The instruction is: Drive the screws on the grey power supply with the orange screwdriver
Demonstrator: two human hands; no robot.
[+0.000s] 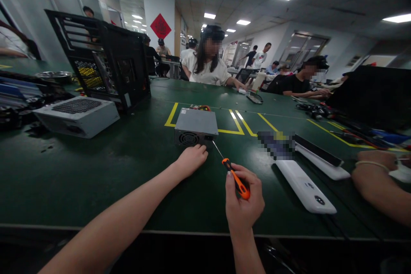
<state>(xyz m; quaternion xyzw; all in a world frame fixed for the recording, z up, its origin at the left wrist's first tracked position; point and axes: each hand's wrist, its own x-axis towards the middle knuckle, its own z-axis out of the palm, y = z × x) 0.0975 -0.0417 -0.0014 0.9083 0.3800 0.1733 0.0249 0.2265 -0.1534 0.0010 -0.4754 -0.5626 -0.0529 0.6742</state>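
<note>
A grey power supply unit (195, 126) with a round fan grille on its near face sits on the green table (96, 171). My left hand (191, 159) rests on the table right at the unit's near edge, fingers curled against it. My right hand (244, 199) is closed round an orange-handled screwdriver (236, 180). Its thin shaft points up and left, with the tip at the unit's near right corner.
A white power supply (77, 115) and a black computer case (102, 62) stand at the left. White devices (305, 186) lie to the right, beside another person's arm (379, 184). Yellow tape lines (239, 126) mark the table. Several people sit at the far side.
</note>
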